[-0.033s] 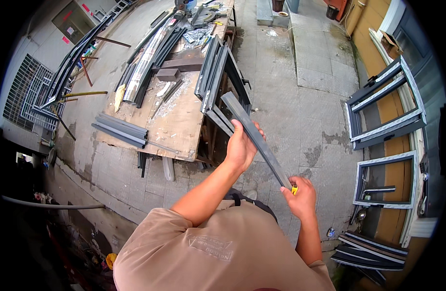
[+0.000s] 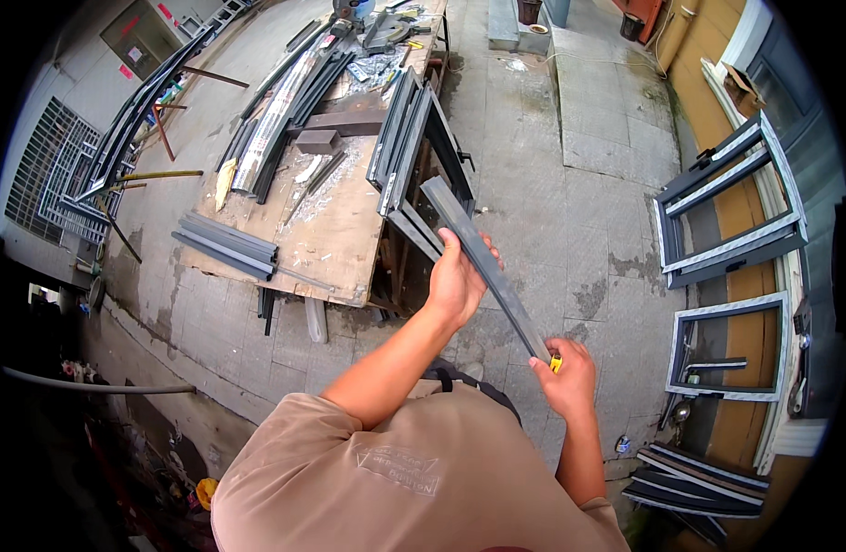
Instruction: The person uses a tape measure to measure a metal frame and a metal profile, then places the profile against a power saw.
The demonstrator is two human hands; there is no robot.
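A straight grey metal window profile (image 2: pixel 485 265) slants in front of me, its far end pointing up toward the worktable. My left hand (image 2: pixel 457 281) is wrapped round the middle of it, thumb on the near side. At the profile's lower end my right hand (image 2: pixel 570 375) is closed on a small yellow tape measure (image 2: pixel 556 363), mostly hidden by the fingers. The tape measure's edge sits against or just beside the profile's end; no drawn-out blade can be made out. Just beyond my left hand, dark grey window frames (image 2: pixel 406 138) lean at the table's right edge.
A wooden worktable (image 2: pixel 335 267) carries a stack of short grey profiles (image 2: pixel 225 244), long wrapped profiles (image 2: pixel 280 124) and a miter saw (image 2: pixel 377 32). Window sashes (image 2: pixel 731 345) lean along the right wall, above a pile of dark strips (image 2: pixel 699 483). A rack (image 2: pixel 133 129) with long bars stands left.
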